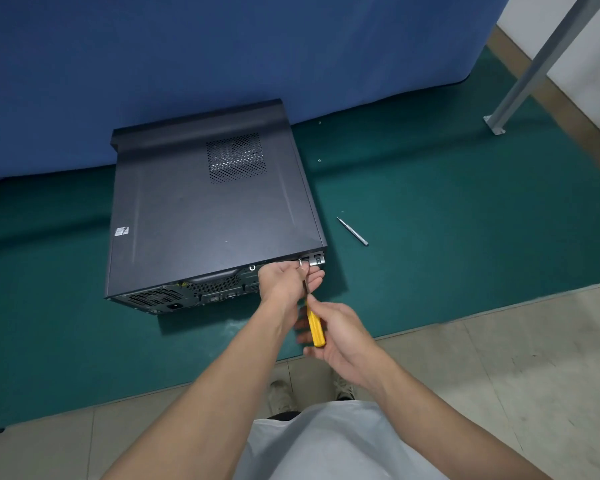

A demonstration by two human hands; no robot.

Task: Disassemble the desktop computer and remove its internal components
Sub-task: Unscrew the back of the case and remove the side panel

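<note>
1 PC (pixel 205 216), lying flat on the green mat (pixel 465 237) on the floor, lid on, rear panel facing the person. 1 vent (pixel 236 157) in the lid, 1 sticker (pixel 121 231) at its near-left corner.

1 screwdriver (pixel 316 329), yellow handle, tip at the top-right corner of the rear panel. Left grip (pixel 284 282) is at that corner, fingers pinching the shaft near the tip. Right grip (pixel 340 336) is clenched round the handle, lower and nearer the body. Both grips cover that corner; can't tell if a screw sits under the tip.

1 loose metal bit (pixel 353 231) on the mat just right of the PC, not touching it. 2 small screws on the mat farther back, well apart: one (pixel 319 123) near the curtain edge, one (pixel 319 160) closer in.

Blue curtain (pixel 222 46) hangs right behind the PC. 1 grey metal post (pixel 541 64) stands far right, foot on the mat. 2 shoes (pixel 281 396) on tile, near the mat's edge.
</note>
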